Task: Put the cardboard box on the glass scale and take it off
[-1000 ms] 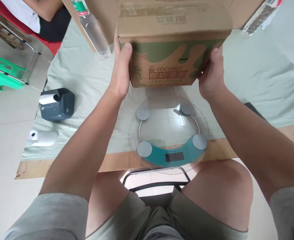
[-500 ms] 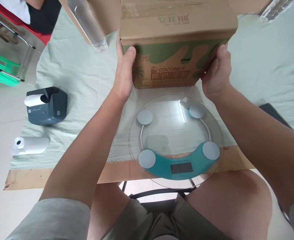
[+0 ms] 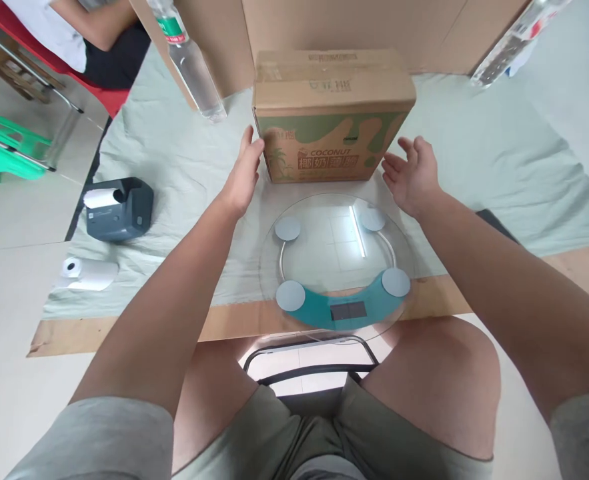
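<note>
A cardboard box printed with green patches and the word COCONUT stands upright on the cloth, beyond a round glass scale. The scale has a teal band with a dark display and overhangs the table's front edge. My left hand is open by the box's left side, its fingertips close to the lower corner; I cannot tell whether they touch it. On the other side my right hand is open, palm turned inward, a small gap away from the box. Neither hand holds anything.
A label printer and a paper roll lie at the left. Clear bottles stand before a cardboard panel. A dark flat object is partly behind my right forearm. Another person's arm shows at top left.
Both hands have let go of the box and moved apart from its sides. The box now rests farther back, in front of the cardboard panel. The camera view has shifted.
</note>
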`<state>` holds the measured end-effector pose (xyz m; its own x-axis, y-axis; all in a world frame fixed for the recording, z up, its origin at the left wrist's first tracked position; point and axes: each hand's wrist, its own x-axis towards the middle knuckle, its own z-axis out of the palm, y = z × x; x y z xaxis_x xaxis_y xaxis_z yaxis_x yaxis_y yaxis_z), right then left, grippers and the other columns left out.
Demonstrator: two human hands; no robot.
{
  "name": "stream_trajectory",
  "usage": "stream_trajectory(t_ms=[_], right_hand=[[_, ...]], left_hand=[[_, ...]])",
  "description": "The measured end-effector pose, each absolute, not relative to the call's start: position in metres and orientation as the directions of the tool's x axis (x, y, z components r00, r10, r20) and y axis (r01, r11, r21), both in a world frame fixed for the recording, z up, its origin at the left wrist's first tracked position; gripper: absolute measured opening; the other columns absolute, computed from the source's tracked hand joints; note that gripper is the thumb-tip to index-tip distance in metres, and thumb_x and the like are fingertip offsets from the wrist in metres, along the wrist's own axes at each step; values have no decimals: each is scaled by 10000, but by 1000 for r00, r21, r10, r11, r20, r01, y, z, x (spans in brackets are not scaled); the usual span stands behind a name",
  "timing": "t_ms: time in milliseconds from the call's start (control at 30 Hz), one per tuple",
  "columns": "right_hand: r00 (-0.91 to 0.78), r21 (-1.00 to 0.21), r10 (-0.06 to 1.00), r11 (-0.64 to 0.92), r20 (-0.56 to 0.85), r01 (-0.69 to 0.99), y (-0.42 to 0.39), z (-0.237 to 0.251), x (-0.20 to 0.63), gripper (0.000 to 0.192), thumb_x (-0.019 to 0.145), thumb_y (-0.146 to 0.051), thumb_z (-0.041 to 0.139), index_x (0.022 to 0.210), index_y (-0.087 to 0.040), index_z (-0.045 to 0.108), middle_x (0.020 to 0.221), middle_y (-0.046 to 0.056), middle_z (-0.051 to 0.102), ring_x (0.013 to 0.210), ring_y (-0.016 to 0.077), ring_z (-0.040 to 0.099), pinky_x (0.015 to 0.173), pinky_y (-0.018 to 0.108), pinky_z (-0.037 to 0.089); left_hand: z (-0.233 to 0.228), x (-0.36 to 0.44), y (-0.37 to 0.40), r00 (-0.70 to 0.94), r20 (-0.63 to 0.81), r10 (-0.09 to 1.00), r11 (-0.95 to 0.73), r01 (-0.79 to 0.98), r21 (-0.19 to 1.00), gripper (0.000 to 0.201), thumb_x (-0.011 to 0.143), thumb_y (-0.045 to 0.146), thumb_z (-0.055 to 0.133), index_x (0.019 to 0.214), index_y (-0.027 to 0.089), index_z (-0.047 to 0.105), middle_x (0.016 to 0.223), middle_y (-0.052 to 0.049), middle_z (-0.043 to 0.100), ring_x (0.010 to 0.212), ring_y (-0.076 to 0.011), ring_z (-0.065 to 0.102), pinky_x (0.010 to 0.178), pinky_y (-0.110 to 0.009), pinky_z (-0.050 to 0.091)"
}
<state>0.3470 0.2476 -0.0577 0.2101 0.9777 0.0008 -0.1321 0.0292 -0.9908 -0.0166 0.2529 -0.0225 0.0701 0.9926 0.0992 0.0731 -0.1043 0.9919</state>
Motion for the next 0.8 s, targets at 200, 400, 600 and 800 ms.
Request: stream_trajectory(t_ms=[200, 400, 600, 800], right_hand=[[460, -969, 884, 39, -80, -242, 142, -25, 363, 494, 889, -647, 458, 625, -242, 357, 568, -4, 375, 507, 142, 417, 476, 300, 389], [478, -953, 877, 113, -38, -283, 42, -25, 346, 639, 767, -505, 622, 538, -204, 106, 488, -53, 74, 405, 73, 112, 396, 278, 95], [465, -968, 882, 175, 74, -178, 41, -43, 333, 708, 750, -460, 751, 522, -198, 135, 477, -63, 112, 425, 53, 138, 413, 251, 97], [472, -973, 873, 199, 122, -115, 38, -43, 329, 717, 784, -461, 751, 512, -199, 141, 484, -63, 107, 428, 50, 147, 400, 242, 115]], left_hand=[[5, -54, 173, -162, 30, 986, 16, 274, 962, 270, 778, 291, 723, 634, 198, 515, 615, -3, 547, 599, -124, 518, 569, -252, 411], [-10, -73, 83, -163, -28, 986, 52, 144, 988, 417, 624, 256, 598, 432, 200, 232, 420, 33, 226, 453, -68, 191, 476, -266, 140], [-28, -70, 63, -192, -9, 981, 54, 233, 971, 426, 654, 290, 632, 472, 193, 260, 490, 38, 234, 515, -71, 210, 516, -262, 149], [-21, -64, 60, -164, -5, 986, 61, 339, 939, 487, 663, 271, 678, 520, 198, 218, 568, 41, 159, 578, -78, 165, 557, -274, 100]])
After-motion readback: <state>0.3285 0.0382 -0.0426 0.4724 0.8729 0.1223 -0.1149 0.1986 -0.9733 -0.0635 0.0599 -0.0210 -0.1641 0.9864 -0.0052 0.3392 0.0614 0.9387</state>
